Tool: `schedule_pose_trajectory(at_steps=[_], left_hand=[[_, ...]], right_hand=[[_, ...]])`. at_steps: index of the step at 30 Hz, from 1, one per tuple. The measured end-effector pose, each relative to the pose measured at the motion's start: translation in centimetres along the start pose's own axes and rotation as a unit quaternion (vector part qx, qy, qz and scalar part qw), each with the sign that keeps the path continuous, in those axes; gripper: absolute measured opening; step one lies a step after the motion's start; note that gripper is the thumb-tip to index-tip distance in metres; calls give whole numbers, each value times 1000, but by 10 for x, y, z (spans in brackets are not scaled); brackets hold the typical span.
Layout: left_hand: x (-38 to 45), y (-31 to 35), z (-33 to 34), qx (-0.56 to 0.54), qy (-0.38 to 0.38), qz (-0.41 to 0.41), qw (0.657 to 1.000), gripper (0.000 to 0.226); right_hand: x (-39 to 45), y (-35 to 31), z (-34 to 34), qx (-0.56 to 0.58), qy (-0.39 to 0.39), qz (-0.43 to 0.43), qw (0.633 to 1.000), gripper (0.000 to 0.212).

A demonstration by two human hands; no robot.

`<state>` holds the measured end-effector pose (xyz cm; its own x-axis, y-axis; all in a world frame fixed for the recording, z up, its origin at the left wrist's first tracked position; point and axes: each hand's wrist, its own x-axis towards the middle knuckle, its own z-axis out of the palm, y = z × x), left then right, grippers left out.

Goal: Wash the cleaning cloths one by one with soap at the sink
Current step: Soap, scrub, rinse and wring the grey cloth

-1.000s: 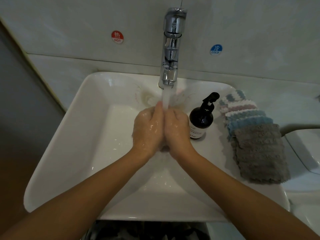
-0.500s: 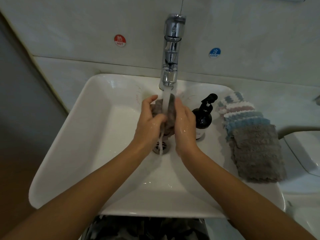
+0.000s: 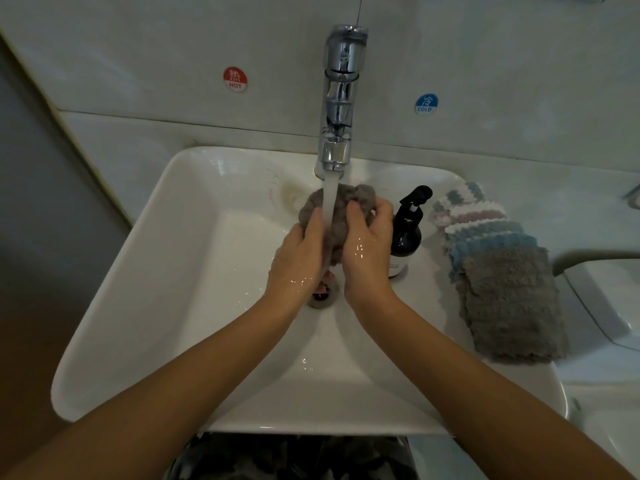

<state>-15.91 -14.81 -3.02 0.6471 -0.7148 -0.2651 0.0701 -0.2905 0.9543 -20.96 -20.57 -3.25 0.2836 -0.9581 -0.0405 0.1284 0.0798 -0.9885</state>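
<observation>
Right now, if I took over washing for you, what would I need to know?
Left hand and right hand both grip one grey cloth under the running tap, over the sink.
Soap stands on the sink's right side; the pile of cloths lies beside it.
Done: this cloth is wet.
Left: finish it, then wash the pile one by one.

I see a fluffy gray cloth (image 3: pixel 337 216) in my wet hands, under a shiny metal tap (image 3: pixel 341 98), over a smooth glossy sink (image 3: pixel 166 271).
</observation>
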Motion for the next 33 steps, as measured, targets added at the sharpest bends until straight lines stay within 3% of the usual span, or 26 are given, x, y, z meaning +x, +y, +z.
schedule_pose_trajectory(at_steps=[3, 6, 9, 12, 14, 18, 21, 27, 33], left_hand=[[-2, 3, 0, -14, 48, 29, 998, 23], [3, 0, -3, -10, 87, 84, 993, 14], [4, -1, -3, -20, 82, 126, 989, 22], [3, -1, -4, -35, 71, 147, 986, 34], [3, -4, -4, -39, 81, 147, 985, 41], [-2, -5, -4, 12, 74, 150, 986, 31], [-4, -4, 1, 69, 70, 142, 985, 26], [6, -6, 5, 85, 102, 119, 984, 46], [5, 0, 5, 79, 120, 90, 986, 53]], right_hand=[[0, 0, 1, 0, -7, -6, 1000, 16], [2, 1, -1, -23, 9, -31, 999, 14], [4, 2, -4, -32, 22, -62, 997, 11], [5, -2, -7, -64, 14, -92, 994, 28], [4, -2, -8, -89, -9, -103, 991, 29], [-5, 3, -5, -173, -86, -114, 975, 24], [-7, 8, -1, -219, -94, -121, 964, 27], [-9, 8, 4, -150, -77, 47, 985, 43], [-7, 5, 9, -160, -20, 65, 985, 38]])
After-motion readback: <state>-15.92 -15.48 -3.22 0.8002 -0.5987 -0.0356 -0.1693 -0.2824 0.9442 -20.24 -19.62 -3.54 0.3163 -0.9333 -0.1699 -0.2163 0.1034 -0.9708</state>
